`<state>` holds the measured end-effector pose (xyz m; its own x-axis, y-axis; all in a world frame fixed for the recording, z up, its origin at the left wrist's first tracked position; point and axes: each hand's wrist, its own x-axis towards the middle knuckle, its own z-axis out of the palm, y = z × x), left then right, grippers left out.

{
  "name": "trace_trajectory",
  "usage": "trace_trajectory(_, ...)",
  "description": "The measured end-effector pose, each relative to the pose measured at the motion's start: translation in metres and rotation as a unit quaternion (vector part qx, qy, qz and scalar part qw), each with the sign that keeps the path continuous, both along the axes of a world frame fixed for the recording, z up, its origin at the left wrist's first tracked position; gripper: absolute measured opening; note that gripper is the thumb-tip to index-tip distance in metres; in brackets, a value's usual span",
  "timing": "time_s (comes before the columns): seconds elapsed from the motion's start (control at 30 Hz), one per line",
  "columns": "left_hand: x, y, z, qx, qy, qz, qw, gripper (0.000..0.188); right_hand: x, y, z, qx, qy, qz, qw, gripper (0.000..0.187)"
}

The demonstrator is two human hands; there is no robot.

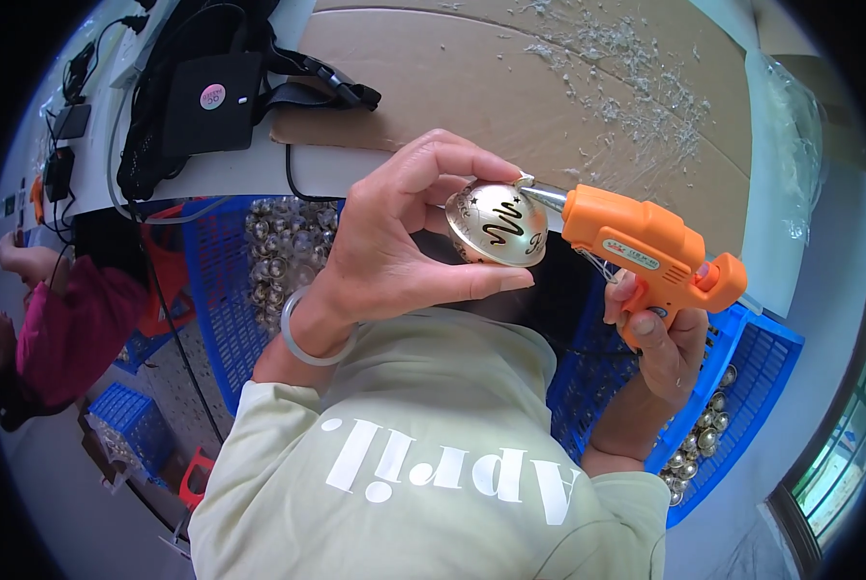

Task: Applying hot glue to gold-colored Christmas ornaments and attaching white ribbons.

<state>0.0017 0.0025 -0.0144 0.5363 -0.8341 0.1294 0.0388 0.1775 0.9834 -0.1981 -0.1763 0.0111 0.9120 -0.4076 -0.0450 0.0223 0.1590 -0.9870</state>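
Mid-frame, the left hand (380,242) holds a gold ball (499,230) in a pinch grip, while the right hand (667,350), right of centre, grasps an orange glue gun (636,242), its nozzle (549,196) at the small loop (525,181) on top of the ball. Beyond them, blue crates (218,309) holding shiny balls (707,438) stand left of centre and at lower right. Farther off, cardboard (433,87) strewn with whitish strands (650,106) covers part of the white tabletop (322,166) across the top, and a co-worker's pink sleeve (83,324) shows at far left.
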Motion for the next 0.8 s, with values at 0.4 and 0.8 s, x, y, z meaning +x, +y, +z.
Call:
trace_trajectory(0.4,0.003,-0.002,-0.006,-0.035,0.003,0.003,0.999,0.062,0.000,-0.014,0.008,0.019,0.069,0.039,0.997,0.045)
trace_trajectory(0.8,0.001,-0.005,-0.005,-0.045,-0.030,0.058,0.997,0.063,0.040,-0.126,0.008,0.022,0.157,-0.255,0.954,0.047)
